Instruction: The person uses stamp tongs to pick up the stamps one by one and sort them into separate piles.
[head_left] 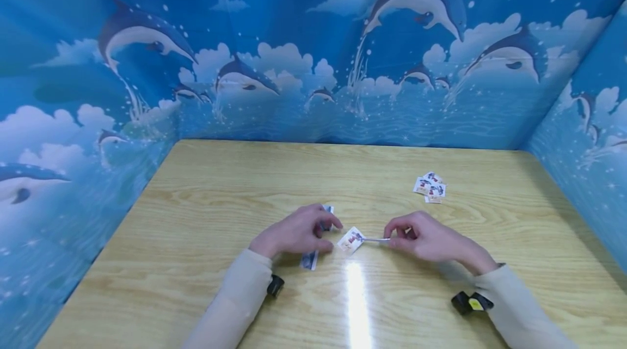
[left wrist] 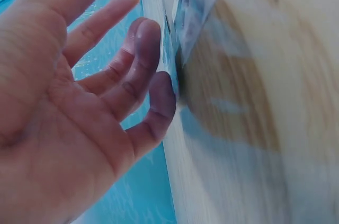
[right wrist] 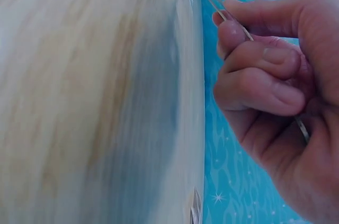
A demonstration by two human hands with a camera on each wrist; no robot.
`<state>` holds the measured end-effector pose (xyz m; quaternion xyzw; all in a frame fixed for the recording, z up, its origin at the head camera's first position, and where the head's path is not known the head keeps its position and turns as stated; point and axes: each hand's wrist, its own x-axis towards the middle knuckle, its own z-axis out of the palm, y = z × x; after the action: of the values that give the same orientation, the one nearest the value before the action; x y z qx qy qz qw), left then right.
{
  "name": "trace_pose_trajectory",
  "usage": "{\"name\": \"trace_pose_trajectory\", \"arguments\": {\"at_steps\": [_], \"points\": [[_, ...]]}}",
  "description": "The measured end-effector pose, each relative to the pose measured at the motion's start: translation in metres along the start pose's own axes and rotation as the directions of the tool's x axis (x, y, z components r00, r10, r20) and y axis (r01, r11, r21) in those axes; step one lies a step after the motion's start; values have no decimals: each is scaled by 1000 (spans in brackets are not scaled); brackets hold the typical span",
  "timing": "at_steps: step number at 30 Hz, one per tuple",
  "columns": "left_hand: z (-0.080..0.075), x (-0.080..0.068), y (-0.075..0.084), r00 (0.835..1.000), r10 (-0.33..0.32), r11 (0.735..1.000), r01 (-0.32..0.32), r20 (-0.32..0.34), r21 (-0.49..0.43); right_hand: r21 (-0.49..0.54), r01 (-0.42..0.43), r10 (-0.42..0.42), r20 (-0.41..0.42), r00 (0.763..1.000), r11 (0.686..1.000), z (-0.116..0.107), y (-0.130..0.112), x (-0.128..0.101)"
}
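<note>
Pinched in my right hand [head_left: 428, 237] is a pair of thin metal tweezers [head_left: 376, 239]; in the right wrist view the two tweezer prongs [right wrist: 225, 15] stick out past the fingertips. The tweezer tips meet the edge of a small white printed piece [head_left: 350, 240] with a coloured picture. To its left is my left hand [head_left: 301, 231], fingers spread and loosely bent, holding nothing. Bluish printed pieces [head_left: 308, 260] lie partly under that hand. A shiny, see-through piece [left wrist: 198, 12] shows beyond the fingers in the left wrist view; its kind is unclear.
Several similar printed pieces [head_left: 431, 188] lie overlapping at the back right of the wood-grain table [head_left: 235, 175]. A blue dolphin-print cloth [head_left: 294, 104] stands behind the table and along its sides. Bright glare [head_left: 357, 305] falls on the tabletop near the front.
</note>
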<state>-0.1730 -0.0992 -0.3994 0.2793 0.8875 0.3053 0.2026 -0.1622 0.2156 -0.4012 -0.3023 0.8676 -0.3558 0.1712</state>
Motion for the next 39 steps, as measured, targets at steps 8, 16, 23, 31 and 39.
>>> {"name": "trace_pose_trajectory", "arguments": {"at_steps": [8,16,23,31,39], "points": [[-2,-3,-2,998,-47,997,44,-46,-67,6,-10,10,-43,999,1000,-12,4,-8],[-9,-8,-7,992,-81,993,72,-97,-94,23,-23,25,-96,995,999,-23,11,-18],[-14,-17,-16,982,-115,993,109,-153,-46,17,-26,29,-165,986,1000,-28,17,-28],[-16,-25,-28,970,-142,987,153,-197,45,17,-38,40,-136,990,999,-29,21,-31],[-16,-24,-29,965,-182,980,195,-189,49,-2,-95,95,-43,995,995,-30,24,-26]]}}
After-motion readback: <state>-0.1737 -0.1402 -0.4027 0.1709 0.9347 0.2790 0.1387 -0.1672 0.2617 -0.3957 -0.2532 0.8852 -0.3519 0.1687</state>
